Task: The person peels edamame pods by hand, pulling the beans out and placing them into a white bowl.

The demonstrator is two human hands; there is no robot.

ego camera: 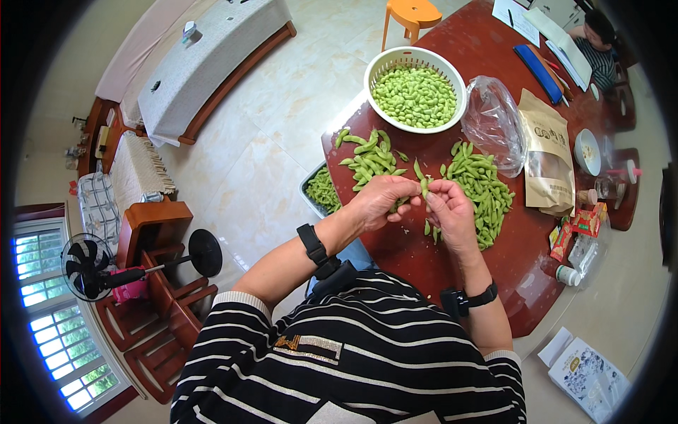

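Over the red-brown wooden table point(402, 254), my left hand point(385, 200) and my right hand point(450, 209) meet at one green soybean pod point(424, 186), pinched between the fingertips of both. Something green also shows under the left hand's curled fingers. A pile of pods point(371, 159) lies beyond my left hand. To the right of my right hand spreads a second heap of pods point(484, 199). A white plastic colander point(371, 108) farther back holds shelled green beans point(416, 98).
Beside the colander lie a clear plastic bag point(492, 124) and a brown paper pouch point(548, 143). A bowl point(587, 152), snack packets point(574, 228) and a small bottle point(568, 275) line the right edge. A tub of pods point(323, 191) stands below the table's left edge. A person point(598, 45) sits at the far end.
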